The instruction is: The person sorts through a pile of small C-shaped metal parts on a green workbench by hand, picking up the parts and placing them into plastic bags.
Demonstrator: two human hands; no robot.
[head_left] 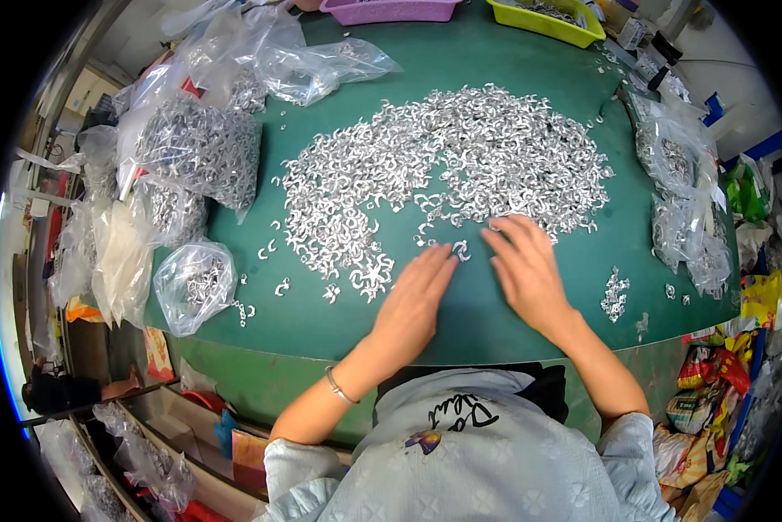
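A broad heap of small silvery hook-shaped metal pieces (521, 157) covers the middle of the green table (460, 335). At its near edge, my left hand (415, 300) lies low with fingers stretched forward and close together. Its fingertips are beside a small loose group of metal pieces (461, 251); I cannot tell whether they touch. My right hand (526, 270) is open, its fingers slightly apart and reaching the near rim of the heap. Neither palm can be seen, and nothing shows held in either hand. A bracelet (338, 388) circles my left wrist.
Clear bags of metal pieces (199, 143) crowd the left side, with an open plastic bag (195, 287) nearer me. More filled bags (691, 217) line the right edge. A small pile (614, 296) lies near right. Purple (391, 10) and yellow-green trays (547, 24) stand at the back.
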